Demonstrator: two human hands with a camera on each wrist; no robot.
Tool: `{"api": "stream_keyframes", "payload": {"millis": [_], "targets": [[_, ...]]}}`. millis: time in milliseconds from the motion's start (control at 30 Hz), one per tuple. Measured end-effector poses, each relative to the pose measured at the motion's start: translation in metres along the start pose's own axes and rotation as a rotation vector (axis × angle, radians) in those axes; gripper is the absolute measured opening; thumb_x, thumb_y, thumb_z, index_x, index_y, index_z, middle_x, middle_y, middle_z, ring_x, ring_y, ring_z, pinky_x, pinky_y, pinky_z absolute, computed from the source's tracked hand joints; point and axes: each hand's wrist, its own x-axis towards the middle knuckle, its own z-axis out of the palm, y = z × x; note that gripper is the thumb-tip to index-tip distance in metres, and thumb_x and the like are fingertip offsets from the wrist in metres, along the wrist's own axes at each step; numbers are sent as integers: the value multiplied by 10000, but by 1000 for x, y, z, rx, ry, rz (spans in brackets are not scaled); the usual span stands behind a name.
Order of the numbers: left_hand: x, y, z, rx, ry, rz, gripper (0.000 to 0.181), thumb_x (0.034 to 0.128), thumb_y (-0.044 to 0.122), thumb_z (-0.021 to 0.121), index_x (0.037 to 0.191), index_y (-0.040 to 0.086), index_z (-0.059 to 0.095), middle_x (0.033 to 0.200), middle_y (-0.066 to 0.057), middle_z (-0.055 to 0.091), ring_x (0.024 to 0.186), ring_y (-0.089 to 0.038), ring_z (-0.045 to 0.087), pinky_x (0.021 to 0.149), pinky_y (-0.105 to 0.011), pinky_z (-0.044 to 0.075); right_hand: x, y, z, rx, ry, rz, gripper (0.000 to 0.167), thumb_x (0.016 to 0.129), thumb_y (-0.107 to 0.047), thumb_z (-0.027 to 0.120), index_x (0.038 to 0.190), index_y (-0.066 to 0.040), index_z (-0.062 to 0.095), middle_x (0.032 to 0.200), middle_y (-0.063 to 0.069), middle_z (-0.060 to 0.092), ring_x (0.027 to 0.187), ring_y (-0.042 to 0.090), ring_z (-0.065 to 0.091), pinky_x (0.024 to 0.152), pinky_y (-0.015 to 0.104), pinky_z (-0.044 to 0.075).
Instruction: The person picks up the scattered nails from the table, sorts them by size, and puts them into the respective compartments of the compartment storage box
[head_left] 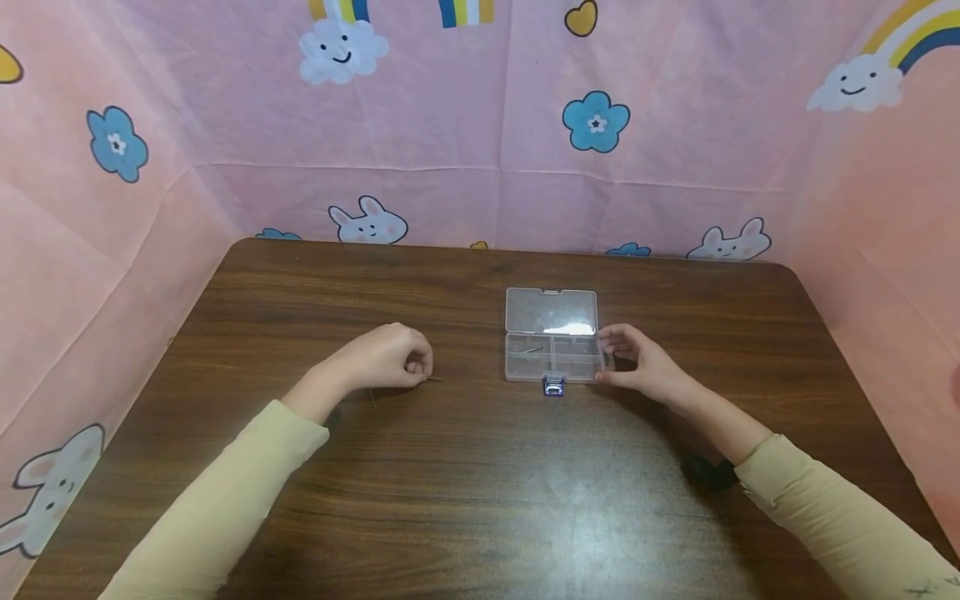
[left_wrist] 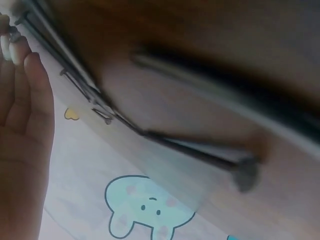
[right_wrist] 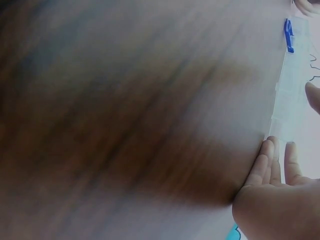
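Reaching from pale sleeves (head_left: 217, 492). Pinching a nail (head_left: 436, 379) with the left hand (head_left: 384, 358), close to more nails (left_wrist: 200, 156) on the brown table (head_left: 420, 500). Farther right, gripping with the right hand (head_left: 652, 371) the end of a clear box (head_left: 525, 377), fitted with a blue latch (head_left: 553, 387), containing another nail (head_left: 533, 349) in the rear left compartment, opened back at the lid (head_left: 551, 311). Beyond, draped in pink cloth (head_left: 450, 125).

Dark wood-grain counter (head_left: 420, 508), rounded far corners, glare on near side.
On it: clear compartment box (head_left: 514, 367), lid (head_left: 547, 310) open, blue latch (head_left: 553, 387) toward near edge; thin metal nails (left_wrist: 200, 153) loose, left of box.
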Motion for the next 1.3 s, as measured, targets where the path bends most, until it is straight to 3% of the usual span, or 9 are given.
{"api": "stream_keyframes", "payload": {"millis": [633,1300], "targets": [[40,26,-7,89,91,72,127,922,38,730,862,150,742,800,45,634,731,-87,537,690,-267,475,-1,1,0,9,-4,2,619,932,-78,797,1453,23,476,1458,265,523,1369,436,506,1239,630,353],[87,49,0,150,169,155,74,941,65,733,909,116,775,900,8,733,798,-120,590,779,-297,545,0,1,1,-23,5,-22,610,915,-59,796,1431,43,488,1415,263,556,1333,406,535,1207,595,384]]}}
